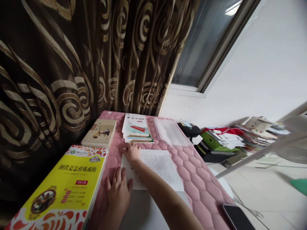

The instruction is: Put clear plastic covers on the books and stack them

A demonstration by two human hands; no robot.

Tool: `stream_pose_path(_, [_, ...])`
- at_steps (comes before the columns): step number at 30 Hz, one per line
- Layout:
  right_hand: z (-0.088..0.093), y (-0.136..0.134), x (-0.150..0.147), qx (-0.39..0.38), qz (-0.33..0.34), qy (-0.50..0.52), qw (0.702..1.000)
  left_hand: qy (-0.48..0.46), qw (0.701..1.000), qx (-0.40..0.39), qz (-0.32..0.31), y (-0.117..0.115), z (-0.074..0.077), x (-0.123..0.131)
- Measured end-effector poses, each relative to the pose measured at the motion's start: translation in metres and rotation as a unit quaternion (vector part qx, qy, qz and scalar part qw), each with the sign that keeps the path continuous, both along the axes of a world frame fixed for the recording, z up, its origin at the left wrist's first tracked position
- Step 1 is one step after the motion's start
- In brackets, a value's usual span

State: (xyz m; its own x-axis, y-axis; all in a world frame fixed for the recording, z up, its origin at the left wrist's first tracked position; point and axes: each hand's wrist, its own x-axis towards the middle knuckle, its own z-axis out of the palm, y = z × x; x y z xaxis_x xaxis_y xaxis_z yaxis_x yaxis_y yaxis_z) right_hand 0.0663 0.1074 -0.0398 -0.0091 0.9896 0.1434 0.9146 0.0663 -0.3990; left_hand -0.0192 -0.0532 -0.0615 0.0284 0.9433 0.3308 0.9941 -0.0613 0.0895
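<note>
A white printed sheet [155, 166] lies on the pink quilted surface, with dense text on its far half and a blank, shaded near half below a crease. My right hand [132, 154] rests on its far left corner, fingers stretched forward; that forearm crosses over the paper. Beside the sheet's left edge, my left hand [118, 190] lies flat with its fingers spread and thumb near the paper. Just beyond the right hand is a stack of booklets [136, 126], the top one pale with a red boat picture. Neither hand visibly holds anything.
A yellow book stack [79, 179] and a tan book [99, 132] sit left, beside the dark patterned curtain [115, 57]. A clear plastic sleeve [171, 131] lies far right, a phone [237, 217] near right. Beyond the bed edge are piled papers [227, 139] and a fan [290, 143].
</note>
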Motion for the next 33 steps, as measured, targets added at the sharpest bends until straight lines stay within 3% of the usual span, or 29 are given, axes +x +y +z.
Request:
stream_pose_path(4, [-0.004,-0.036,0.006,-0.016,0.049,0.021,0.998,0.01,1.0,0.003,0.005,0.001,0.001,0.002])
stream_pose_path(7, [-0.005,-0.049,0.01,-0.033,0.07,0.031,0.996,0.015,1.0,0.004,0.006,0.002,0.0,0.003])
stream_pose_path(9, [-0.003,-0.041,0.011,-0.045,0.059,0.027,0.997,0.014,1.0,0.006,0.004,0.001,0.0,0.003])
stream_pose_path(14, [0.004,0.006,0.008,-0.055,0.006,0.006,0.998,0.014,1.0,0.017,0.003,0.0,-0.001,0.002])
stream_pose_path(17, [0.01,0.016,0.001,-0.049,-0.006,0.002,0.999,0.016,1.0,0.022,0.003,-0.001,-0.001,0.001])
stream_pose_path(20, [0.012,-0.006,-0.006,-0.033,0.001,-0.003,0.999,0.014,1.0,0.018,0.004,0.0,-0.003,0.0])
stream_pose_path(23, [0.006,-0.048,0.002,-0.031,0.064,-0.001,0.997,0.018,1.0,0.017,0.005,0.002,-0.005,0.0])
stream_pose_path(25, [0.001,-0.079,0.023,-0.037,0.157,0.013,0.987,0.026,0.999,0.022,-0.003,0.003,-0.005,0.0])
stream_pose_path(27, [-0.003,-0.107,0.056,-0.064,0.187,0.014,0.98,0.033,0.999,0.029,-0.008,0.002,-0.003,0.0])
stream_pose_path(29, [-0.003,-0.13,0.099,-0.096,0.171,0.006,0.981,0.04,0.999,0.031,-0.004,0.001,0.0,0.0])
stream_pose_path(33, [0.004,-0.158,0.173,-0.134,0.071,-0.028,0.988,0.062,0.998,0.031,0.014,0.0,0.009,0.004])
